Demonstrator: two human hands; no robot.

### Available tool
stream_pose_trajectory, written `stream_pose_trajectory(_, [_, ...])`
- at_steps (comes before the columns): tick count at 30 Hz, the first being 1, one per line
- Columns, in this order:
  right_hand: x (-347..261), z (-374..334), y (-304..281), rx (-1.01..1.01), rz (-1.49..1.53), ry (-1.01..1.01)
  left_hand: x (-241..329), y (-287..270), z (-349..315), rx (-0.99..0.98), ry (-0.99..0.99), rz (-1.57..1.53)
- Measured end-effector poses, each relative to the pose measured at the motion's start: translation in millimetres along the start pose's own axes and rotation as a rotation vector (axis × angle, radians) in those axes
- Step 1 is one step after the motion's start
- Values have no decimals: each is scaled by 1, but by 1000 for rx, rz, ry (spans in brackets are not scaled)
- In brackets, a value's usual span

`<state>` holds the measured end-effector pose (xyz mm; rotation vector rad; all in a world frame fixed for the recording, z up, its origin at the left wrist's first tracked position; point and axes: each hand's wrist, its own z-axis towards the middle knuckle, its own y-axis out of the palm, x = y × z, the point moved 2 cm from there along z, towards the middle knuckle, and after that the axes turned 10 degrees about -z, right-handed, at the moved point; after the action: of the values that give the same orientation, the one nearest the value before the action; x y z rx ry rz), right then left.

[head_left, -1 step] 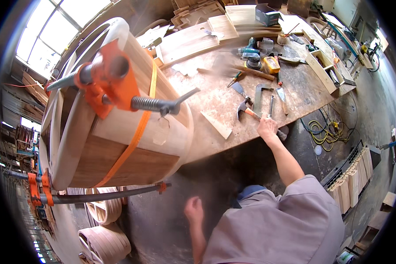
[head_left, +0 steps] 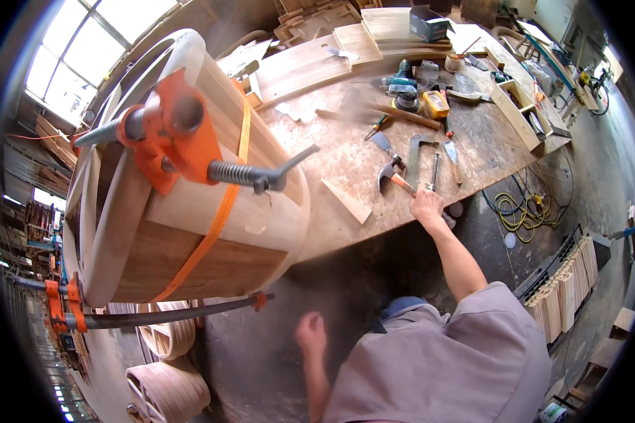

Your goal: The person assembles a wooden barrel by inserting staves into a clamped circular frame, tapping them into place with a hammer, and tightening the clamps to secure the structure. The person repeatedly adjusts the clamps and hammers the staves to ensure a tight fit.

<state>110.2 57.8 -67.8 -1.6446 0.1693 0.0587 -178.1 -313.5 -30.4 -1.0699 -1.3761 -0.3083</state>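
At the near edge of the workbench (head_left: 395, 208), my right hand (head_left: 426, 204) is closed around the handle end of a claw hammer (head_left: 402, 183), whose head lies to the left on the bench. Close by lie a putty knife (head_left: 382, 143), a flat grey hooked bar (head_left: 414, 156), a slim metal tool (head_left: 435, 166) and a second putty knife (head_left: 453, 158). My left hand (head_left: 311, 333) hangs low, away from the bench. Its fingers look curled and somewhat hazy, and I see nothing in them.
At left stands a large curved wooden piece (head_left: 190, 257) with an orange strap (head_left: 222, 211) and an orange pipe clamp (head_left: 180, 127) jutting toward the bench. A sander (head_left: 406, 101), a yellow bottle (head_left: 436, 105) and a wooden toolbox (head_left: 516, 116) stand farther back. A yellow cable (head_left: 518, 215) lies on the floor.
My right hand and the hammer have shifted very slightly to the left. My left hand has stayed about where it was.
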Motion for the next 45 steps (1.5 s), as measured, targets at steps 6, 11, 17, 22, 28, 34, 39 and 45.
stream_pose_trajectory(6, [-59,-16,4,-177,241,-19,8,11,23,-115,64,89])
stream_pose_trajectory(11, [-112,-31,14,-267,201,-61,1,-7,26,-169,217,147])
stream_pose_trajectory(17, [-126,-42,32,-152,315,-123,-45,-58,-5,-134,98,117])
stream_pose_trajectory(22, [-101,-117,25,-216,981,-185,-88,-142,-32,-102,42,171])
stream_pose_trajectory(28, [-81,-229,52,-131,920,-47,-128,-245,-59,201,146,180])
stream_pose_trajectory(34, [-83,-321,74,-483,805,58,-171,-289,-73,270,-90,-24])
stream_pose_trajectory(39, [-84,-367,71,-428,498,15,-204,-266,-68,118,-12,-61])
stream_pose_trajectory(45, [-72,-388,27,-433,378,43,-208,-217,-45,-237,-30,74])
